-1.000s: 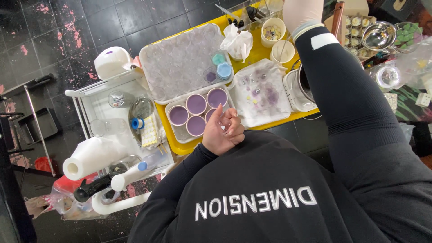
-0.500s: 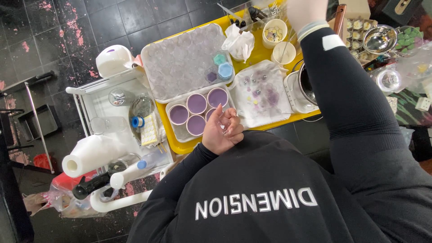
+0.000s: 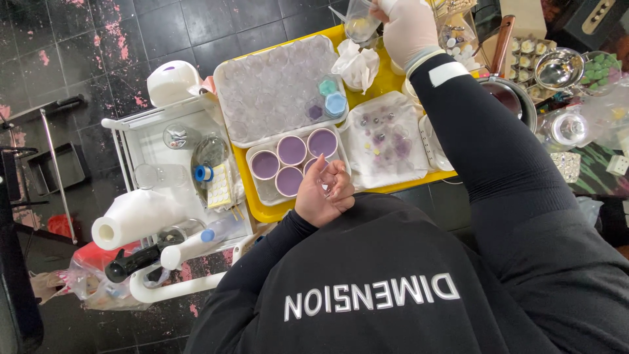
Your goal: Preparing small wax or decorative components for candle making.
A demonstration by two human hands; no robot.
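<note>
A: Hands are seen over the yellow tray. What is held by the right hand?

B: A clear plastic cup is held by it at the far edge of the yellow tray. The gloved fingers are closed around the cup, and a pale content is seen inside.

A: And the left hand?

B: It is kept at the near edge of the yellow tray, just beside the white box of purple cups. Its fingers are curled narrow together; whether something is pinched between them cannot be told.

A: What else is placed on the yellow tray?

B: A white sheet with purple spots is laid right of the purple cups, and a covered white container is set behind them.
</note>
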